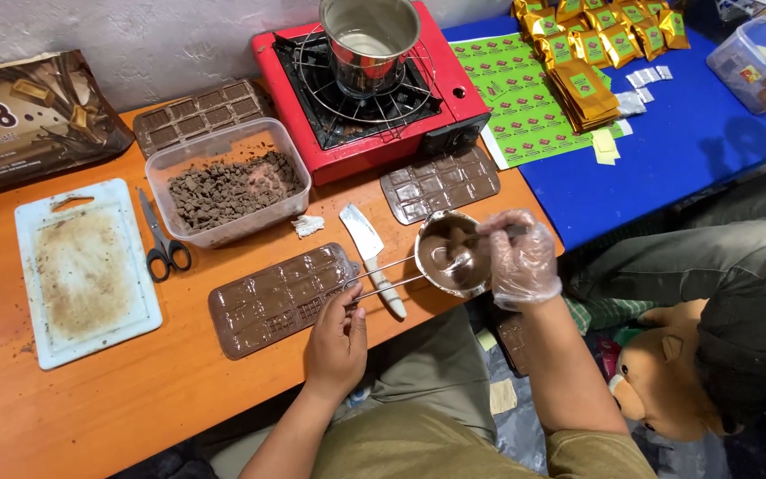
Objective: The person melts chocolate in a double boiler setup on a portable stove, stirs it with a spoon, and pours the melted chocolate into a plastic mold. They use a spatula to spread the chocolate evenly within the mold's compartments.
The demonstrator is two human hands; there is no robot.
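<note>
A bare left hand grips, fingers clamped, the long wire handle of a small steel pot of melted chocolate held at the front edge of an orange wooden tabletop. The right hand, in a clear plastic glove, has its fingers closed on a utensil dipped in the pot. Beside it lies a filled brown chocolate-bar mould, with a white-handled scraper between them.

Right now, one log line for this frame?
left hand: holds wire handle of small metal pot | right hand: gloved, stirring melted chocolate in pot | filled chocolate mould: beside pot on table
</note>
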